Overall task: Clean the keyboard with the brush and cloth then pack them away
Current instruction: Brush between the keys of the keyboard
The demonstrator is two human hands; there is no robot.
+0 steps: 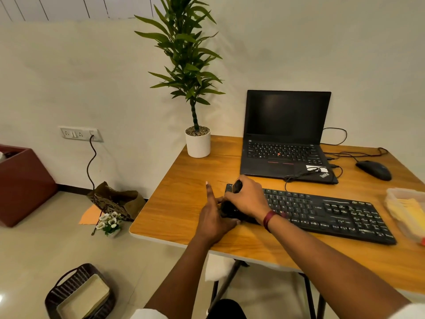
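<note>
The black keyboard (333, 212) lies flat near the front edge of the wooden desk (179, 203), below the open laptop (285, 137). My right hand (247, 199) is at its left end, fingers curled round a dark handle that I take to be the brush (236, 186). It looks light and rigid, best gripped mid-handle so the bristles stay free. My left hand (213, 217) sits beside that end with the index finger straight (the other fingers are hidden, so I cannot tell whether they grip anything). The keyboard should be light and stiff but prone to sliding, so I'd brace its end.
</note>
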